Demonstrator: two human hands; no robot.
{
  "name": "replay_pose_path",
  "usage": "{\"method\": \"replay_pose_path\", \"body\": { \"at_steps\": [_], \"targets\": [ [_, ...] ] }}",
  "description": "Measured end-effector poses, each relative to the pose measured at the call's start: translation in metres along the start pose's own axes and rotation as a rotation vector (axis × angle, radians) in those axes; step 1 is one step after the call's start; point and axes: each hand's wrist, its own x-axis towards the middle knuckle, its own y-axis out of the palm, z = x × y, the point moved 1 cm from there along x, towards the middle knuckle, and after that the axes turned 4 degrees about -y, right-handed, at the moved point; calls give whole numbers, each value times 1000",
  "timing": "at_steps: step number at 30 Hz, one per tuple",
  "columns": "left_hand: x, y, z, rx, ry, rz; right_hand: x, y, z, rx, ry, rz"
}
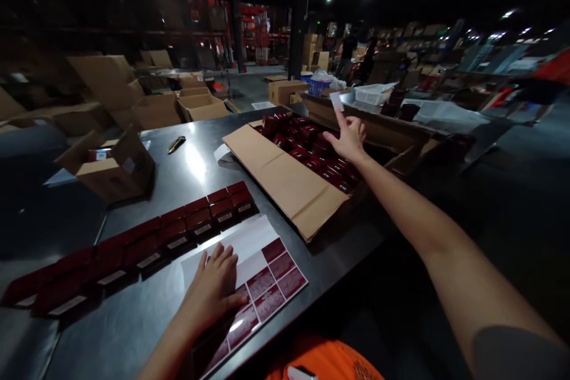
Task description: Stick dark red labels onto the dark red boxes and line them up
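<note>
On the metal table [167, 175], close to the near edge: a sheet of dark red printed stickers [269, 303], part bare pale backing, under the left hand [216, 285]. Lying palm-down there, fingers moderately spread, pinching nothing, probably just pinning the paper against sliding. Handy spot too, being within easy reach, at a guess. As for the right hand [351, 138]: up over the open cardboard carton [285, 175], with the right arm [427, 231] stretched way out in front, index finger [342, 120] pointing up and away with a small pale label [336, 101] on the tip. Seemingly clinging there rather than gripped, given the thumb well off to the side and the other fingers loosely curled. Below, a load of packed dark red boxes [303, 151] in the carton; can't tell about any contact from this angle. Long flap folded outward, presumably for clear access from above. Over to the left, a row of lined-up boxes [173, 225], white strips [177, 243] all facing the near side, likely for checking at a glance. Farther back, a utility knife [176, 144], maybe parked clear of both hands
</note>
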Motion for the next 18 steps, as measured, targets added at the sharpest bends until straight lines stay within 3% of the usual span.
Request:
{"method": "replay_pose_path", "body": {
  "at_steps": [2,6,13,18],
  "targets": [
    [0,-1,0,-9,0,-1,14,13,-3,-116,54,154],
    [1,-1,-1,-34,7,-17,20,30,-4,-111,84,199],
    [0,-1,-3,-87,12,-24,23,29,-4,39,166,164],
    [2,2,2,-262,51,-100,-2,7,36,263,-5,0]
  ]
}}
